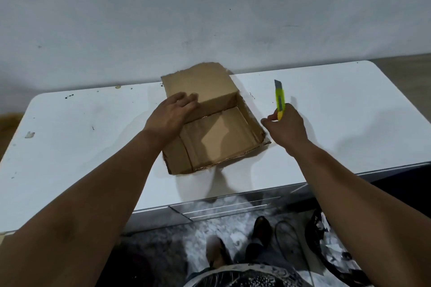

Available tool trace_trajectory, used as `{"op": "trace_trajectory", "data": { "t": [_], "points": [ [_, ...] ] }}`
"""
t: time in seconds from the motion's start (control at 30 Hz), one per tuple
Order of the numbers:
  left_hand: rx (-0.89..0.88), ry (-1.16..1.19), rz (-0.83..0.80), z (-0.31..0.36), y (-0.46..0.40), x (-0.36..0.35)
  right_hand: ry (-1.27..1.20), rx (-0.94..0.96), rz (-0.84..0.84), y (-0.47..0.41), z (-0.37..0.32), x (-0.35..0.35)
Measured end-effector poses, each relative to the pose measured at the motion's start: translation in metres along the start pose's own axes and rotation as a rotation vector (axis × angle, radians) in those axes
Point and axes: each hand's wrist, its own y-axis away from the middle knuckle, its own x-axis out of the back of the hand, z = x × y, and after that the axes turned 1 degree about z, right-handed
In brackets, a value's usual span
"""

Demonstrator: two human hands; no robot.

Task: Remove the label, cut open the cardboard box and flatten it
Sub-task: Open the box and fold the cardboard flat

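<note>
Box: I see the cardboard box (217,123) lying on the white desk (93,137), near the far edge by the wall. It is partly opened out. The near flap lies flat, the far wall stands up, and the right wall stands up too.

Left hand: My left hand (173,112) lies on the left part of the box, by its far wall. The fingers look mostly straight and press on the cardboard to keep the box from sliding. It grips nothing that I can see.

Right hand: My right hand (285,124) is just to the right of the box, not touching it. Its fingers are curled round the yellow knife (280,100).

Knife: The blade tip is out and points away from me, toward the wall. It is up in the air, right of the box, and is not cutting.

Label: I cannot see any label on the box from here. I think that part is done, but I cannot be sure.

Step now: I think I am in the cutting part, between cuts.

Next move: I think the right wall's corner needs a cut so it can fall flat. The blade must come down at that corner. My left hand must stay away from the blade.

Watch out: The blade is bare and close to my left hand's side of the box.
</note>
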Motion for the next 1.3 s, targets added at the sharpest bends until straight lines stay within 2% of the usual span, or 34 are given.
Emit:
{"op": "trace_trajectory", "data": {
  "t": [0.2,0.33,0.4,0.53,0.6,0.67,0.77,0.87,1.0,1.1,1.3],
  "points": [
    [0.123,-0.052,-0.073,0.017,-0.006,0.005,-0.017,-0.011,-0.126,0.013,0.004,-0.015],
    [0.181,0.025,-0.005,0.040,-0.009,-0.003,-0.124,-0.048,-0.191,0.024,0.007,-0.024],
    [0.249,0.152,0.022,0.057,-0.014,-0.005,-0.169,-0.068,-0.219,0.029,0.006,-0.027],
    [0.389,0.569,-0.119,0.086,-0.027,-0.009,-0.389,-0.184,-0.392,0.039,0.001,-0.035],
    [0.426,0.641,-0.165,0.095,-0.028,-0.010,-0.472,-0.243,-0.479,0.042,0.001,-0.036],
    [0.461,0.684,-0.163,0.102,-0.026,-0.013,-0.474,-0.261,-0.470,0.040,0.003,-0.034],
    [0.467,0.675,-0.113,0.108,-0.021,-0.016,-0.267,-0.196,-0.372,0.028,0.008,-0.029],
    [0.458,0.654,-0.078,0.107,-0.018,-0.018,0.049,0.041,-0.332,0.011,0.010,-0.021],
    [0.460,0.651,-0.069,0.107,-0.016,-0.017,0.311,0.325,-0.333,-0.007,0.002,-0.010],
    [0.462,0.687,-0.058,0.107,-0.016,-0.016,0.438,0.397,-0.344,-0.018,-0.006,-0.005],
    [0.470,0.722,-0.064,0.106,-0.016,-0.019,0.535,0.441,-0.393,-0.035,-0.018,-0.002]
  ]
}}
